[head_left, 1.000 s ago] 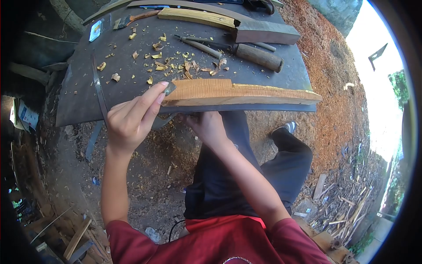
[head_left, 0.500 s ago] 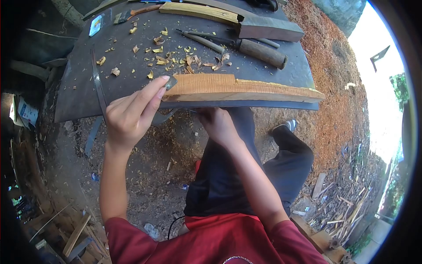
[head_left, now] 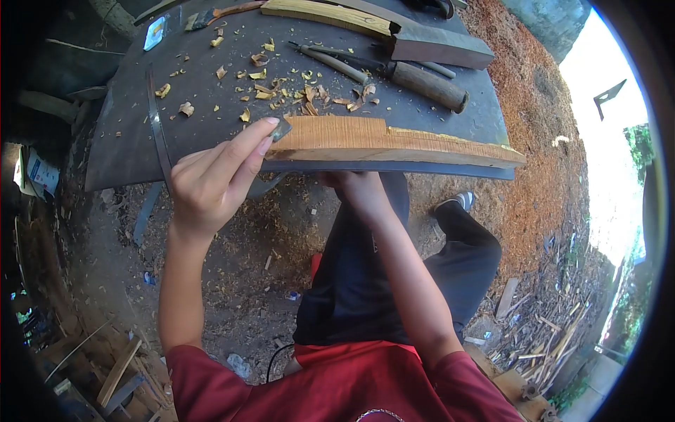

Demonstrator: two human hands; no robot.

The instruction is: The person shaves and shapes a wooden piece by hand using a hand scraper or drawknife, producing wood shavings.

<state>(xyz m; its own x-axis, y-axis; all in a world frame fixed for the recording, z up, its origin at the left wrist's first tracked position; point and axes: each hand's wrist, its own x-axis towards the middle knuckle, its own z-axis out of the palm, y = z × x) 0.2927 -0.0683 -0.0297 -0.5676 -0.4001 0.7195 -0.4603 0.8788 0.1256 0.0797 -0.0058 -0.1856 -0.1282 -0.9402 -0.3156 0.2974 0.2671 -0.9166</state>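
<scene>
My left hand [head_left: 214, 176] is closed in a pinch on a small dark flat piece [head_left: 282, 129], at the left end of a brown piece of wood [head_left: 337, 133]. The wood lies along the near edge of the dark table and has a step cut in its upper side. My right hand [head_left: 362, 186] is just under that near edge, below the wood. Its fingers are hidden by the table, so what they hold, if anything, does not show.
On the dark table [head_left: 204, 137] lie curled wood shavings [head_left: 264, 91], a wooden-handled tool [head_left: 429, 86], metal rods [head_left: 334, 65], a dark block [head_left: 441, 46], a brush [head_left: 200, 20] and a yellowish wood strip [head_left: 327, 15]. Sawdust [head_left: 541, 176] covers the ground at right.
My right hand has moved up and farther under the table edge, hiding its fingers. My left hand keeps its pinch at the wood's end. The table has shifted slightly in view.
</scene>
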